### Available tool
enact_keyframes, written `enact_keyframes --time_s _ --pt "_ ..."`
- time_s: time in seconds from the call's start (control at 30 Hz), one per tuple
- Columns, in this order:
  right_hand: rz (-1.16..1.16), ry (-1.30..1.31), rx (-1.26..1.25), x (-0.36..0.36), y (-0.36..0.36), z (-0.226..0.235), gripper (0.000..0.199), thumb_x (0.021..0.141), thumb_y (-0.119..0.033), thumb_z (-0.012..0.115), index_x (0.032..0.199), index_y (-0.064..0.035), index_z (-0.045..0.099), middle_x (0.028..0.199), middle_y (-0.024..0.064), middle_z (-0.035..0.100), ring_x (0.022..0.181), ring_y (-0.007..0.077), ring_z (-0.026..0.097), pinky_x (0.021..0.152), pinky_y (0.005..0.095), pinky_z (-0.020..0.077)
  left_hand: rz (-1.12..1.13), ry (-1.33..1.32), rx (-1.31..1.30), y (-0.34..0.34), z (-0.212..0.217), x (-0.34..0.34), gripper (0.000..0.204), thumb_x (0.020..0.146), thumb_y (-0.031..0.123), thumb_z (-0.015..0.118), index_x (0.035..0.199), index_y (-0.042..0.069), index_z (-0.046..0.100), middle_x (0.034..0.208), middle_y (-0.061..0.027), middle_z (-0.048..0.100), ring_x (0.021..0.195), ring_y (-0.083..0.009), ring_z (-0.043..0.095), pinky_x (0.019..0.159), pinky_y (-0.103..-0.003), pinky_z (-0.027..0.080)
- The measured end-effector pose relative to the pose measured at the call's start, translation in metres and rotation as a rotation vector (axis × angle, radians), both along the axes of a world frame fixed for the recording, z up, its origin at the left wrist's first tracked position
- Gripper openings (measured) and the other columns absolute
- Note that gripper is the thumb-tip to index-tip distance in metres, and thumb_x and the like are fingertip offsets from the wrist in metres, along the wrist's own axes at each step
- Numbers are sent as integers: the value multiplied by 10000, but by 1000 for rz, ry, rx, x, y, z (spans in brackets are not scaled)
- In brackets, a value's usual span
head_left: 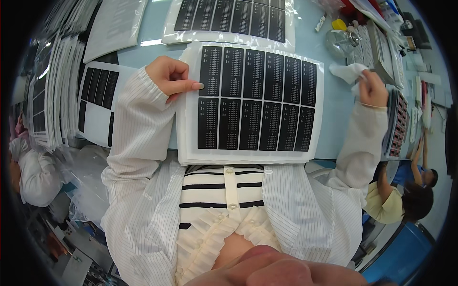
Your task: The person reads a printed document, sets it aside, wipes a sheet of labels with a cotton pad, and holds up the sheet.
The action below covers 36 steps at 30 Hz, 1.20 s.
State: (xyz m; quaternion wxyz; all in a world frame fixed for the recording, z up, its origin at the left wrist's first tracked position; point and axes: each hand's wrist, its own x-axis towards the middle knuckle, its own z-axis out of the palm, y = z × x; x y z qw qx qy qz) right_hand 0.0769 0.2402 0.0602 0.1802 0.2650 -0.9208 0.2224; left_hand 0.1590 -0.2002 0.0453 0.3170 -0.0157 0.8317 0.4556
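A stack of white sheets [188, 128] lies in front of me, close to my body. Its top sheet carries two rows of black rectangular labels [234, 124] with fine pale print. My left hand [168, 78] is closed at the stack's upper left edge, thumb on top and the other fingers curled, pinching the sheet's margin. Off to the right of the stack, my right hand [373, 90] is raised with its fingers closed on a crumpled white wipe [347, 72]. The wipe is apart from the sheets.
Beyond the stack lies another plastic-covered pile of black labels [229, 35]. A glass bottle [342, 43] and a yellow cap [338, 24] stand at the back right. Tall paper stacks [57, 90] line the left side. Other people sit at both sides.
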Motion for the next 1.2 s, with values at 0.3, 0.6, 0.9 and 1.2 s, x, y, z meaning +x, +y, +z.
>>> enact_keyframes --time_s 0.3,0.6,0.9,1.2 --pt "-258 -296 72 18 -27 -50 414 680 0 621 1067 -129 551 883 74 524 637 135 517 592 228 439 12 -30 56 -5 -3 0 321 739 238 637 534 40 489 432 -33 492 330 -75 420 340 -200 319" --pt "20 -107 -296 46 -56 -11 268 715 82 520 951 -21 593 889 74 539 664 112 533 547 211 430 46 -37 140 -8 -7 2 285 723 243 656 591 33 516 482 -40 519 327 -71 412 333 -192 312" --pt "-137 96 299 14 -19 -27 289 703 -3 551 968 -110 591 781 60 534 535 170 503 504 244 415 13 -34 176 -7 -6 -4 265 733 211 645 599 18 523 469 -41 512 325 -71 411 322 -201 309" --pt "-196 22 36 41 -24 -22 193 796 -115 545 972 -42 577 744 50 545 536 61 490 457 179 383 18 -42 186 -9 -9 -2 270 735 209 642 597 11 523 475 -47 520 320 -72 407 317 -204 298"
